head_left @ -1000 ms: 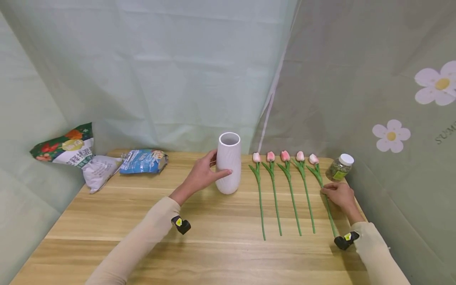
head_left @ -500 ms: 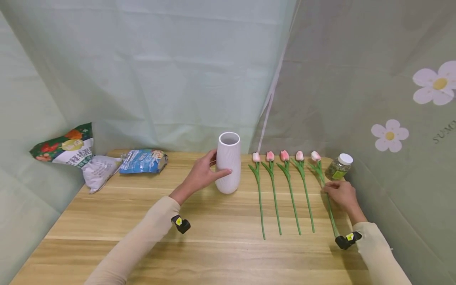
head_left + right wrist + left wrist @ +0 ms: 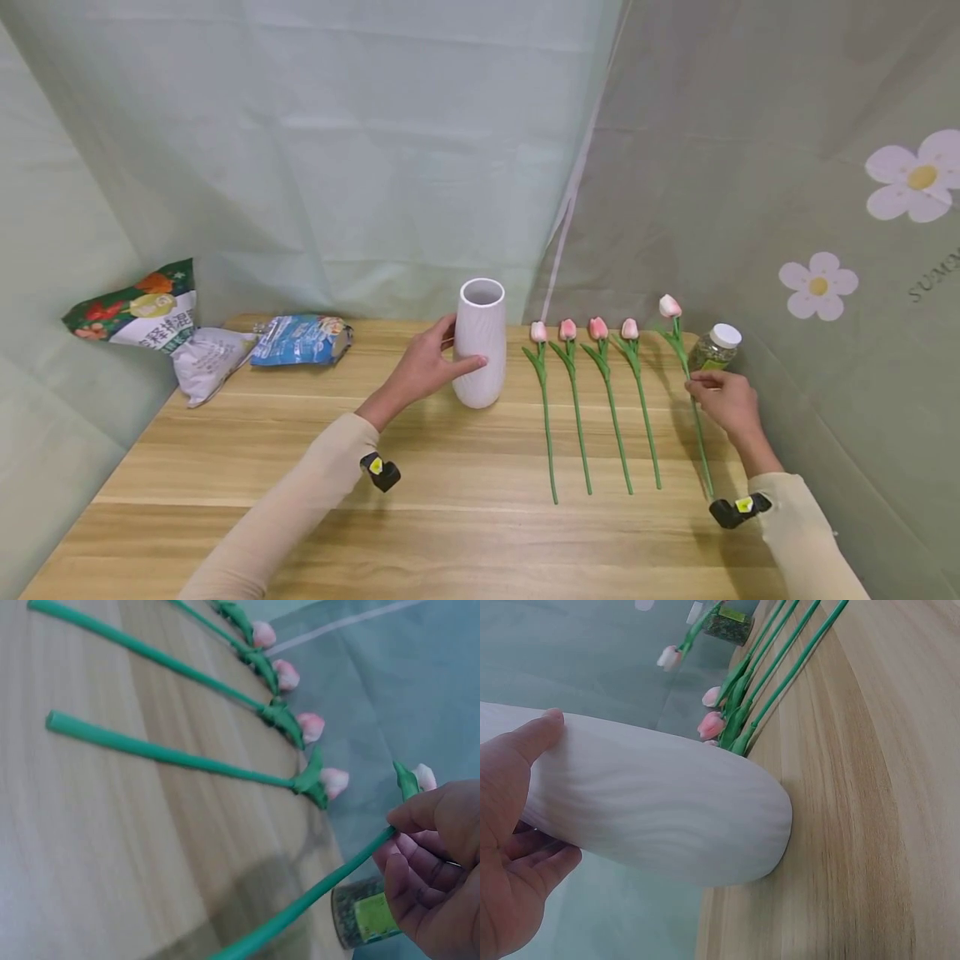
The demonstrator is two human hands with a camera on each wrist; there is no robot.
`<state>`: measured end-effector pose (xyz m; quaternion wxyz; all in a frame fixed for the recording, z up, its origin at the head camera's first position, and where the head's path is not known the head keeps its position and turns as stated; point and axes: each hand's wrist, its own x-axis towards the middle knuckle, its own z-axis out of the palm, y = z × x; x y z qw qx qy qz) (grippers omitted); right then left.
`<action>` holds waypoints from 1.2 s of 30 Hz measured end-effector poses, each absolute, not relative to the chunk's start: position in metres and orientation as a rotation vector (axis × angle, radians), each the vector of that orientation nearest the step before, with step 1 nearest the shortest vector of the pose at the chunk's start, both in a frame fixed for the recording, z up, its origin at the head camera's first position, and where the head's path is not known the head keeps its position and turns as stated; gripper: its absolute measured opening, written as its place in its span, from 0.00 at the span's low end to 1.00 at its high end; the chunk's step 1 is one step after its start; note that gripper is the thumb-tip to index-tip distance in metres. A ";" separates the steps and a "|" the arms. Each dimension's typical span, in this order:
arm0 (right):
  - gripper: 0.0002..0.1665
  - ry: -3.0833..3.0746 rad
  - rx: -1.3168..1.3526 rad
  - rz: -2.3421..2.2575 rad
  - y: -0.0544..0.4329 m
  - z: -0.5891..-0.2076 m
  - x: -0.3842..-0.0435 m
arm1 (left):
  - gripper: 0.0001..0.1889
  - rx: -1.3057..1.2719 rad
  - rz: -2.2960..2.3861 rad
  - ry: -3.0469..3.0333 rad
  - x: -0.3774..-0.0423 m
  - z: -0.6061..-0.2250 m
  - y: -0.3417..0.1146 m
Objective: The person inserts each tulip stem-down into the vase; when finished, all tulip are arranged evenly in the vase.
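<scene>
A tall white vase [image 3: 481, 358] with a rippled surface stands upright on the wooden table. My left hand [image 3: 429, 365] holds it from the left, thumb across its front and the other fingers behind; the left wrist view shows the same grip on the vase [image 3: 667, 802]. At the right, thumb and fingers of my right hand [image 3: 726, 403] pinch the green stem of a pale pink tulip [image 3: 670, 307]. Its head is raised off the table and its stem slants down toward the front. In the right wrist view the pinched stem [image 3: 322, 889] runs toward the lower left.
Several pink tulips [image 3: 597, 328] lie side by side between the vase and my right hand. Behind that hand stands a jar with a white lid [image 3: 724, 337]. A blue packet [image 3: 300, 340] and a green-and-white bag [image 3: 153, 308] lie at the back left. Cloth hangs around the table [image 3: 420, 533].
My right hand has moved slightly up and right, lifting the tulip's head off the table so the stem tilts. My left hand and the vase have stayed in place.
</scene>
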<state>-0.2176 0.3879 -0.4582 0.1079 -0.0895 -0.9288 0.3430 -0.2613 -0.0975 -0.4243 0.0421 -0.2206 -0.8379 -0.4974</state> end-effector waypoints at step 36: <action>0.23 -2.458 -0.135 1.223 0.329 -0.371 -0.220 | 0.44 -0.682 -1.514 -2.562 -0.262 -0.425 -0.098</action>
